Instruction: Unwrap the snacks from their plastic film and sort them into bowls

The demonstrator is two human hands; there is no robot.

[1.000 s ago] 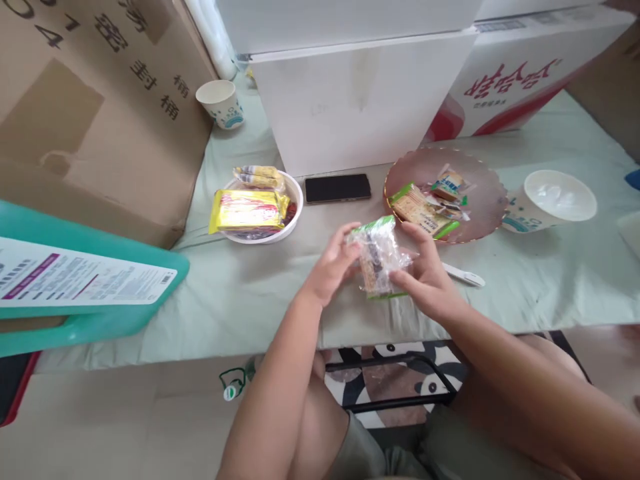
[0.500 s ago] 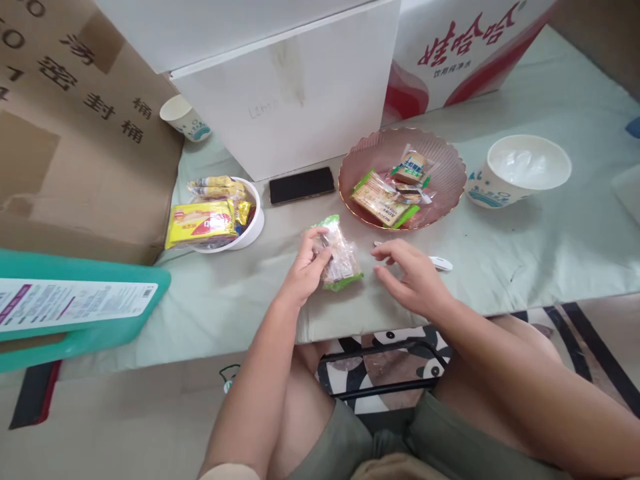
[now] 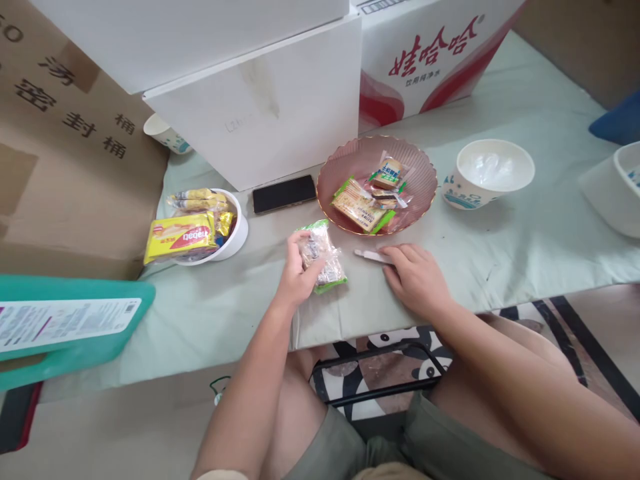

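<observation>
My left hand (image 3: 296,273) is closed on a snack packet (image 3: 323,257) with a clear wrapper and green ends, thumb across its front. To the right, my right hand (image 3: 417,277) rests low over the tablecloth, its fingers closed around a slim white utility knife (image 3: 371,256). The knife's narrow end points left toward the packet, and its other end is hidden under the hand. Just beyond both hands stands a pink ribbed glass bowl (image 3: 333,157) with a gold rim. Several wrapped snacks, including a green-ended cracker packet (image 3: 357,205), lie in it.
A white bowl (image 3: 243,233) of snacks, with a yellow packet (image 3: 180,237) on top, stands left. Behind are a black phone (image 3: 284,194) and white boxes (image 3: 300,100). A paper cup (image 3: 470,193) holding clear plastic is right; a teal container (image 3: 100,353) is at the left edge.
My right hand has come down onto the white utility knife and closed around it. The left hand still holds the packet. The whole view has shifted a little.
</observation>
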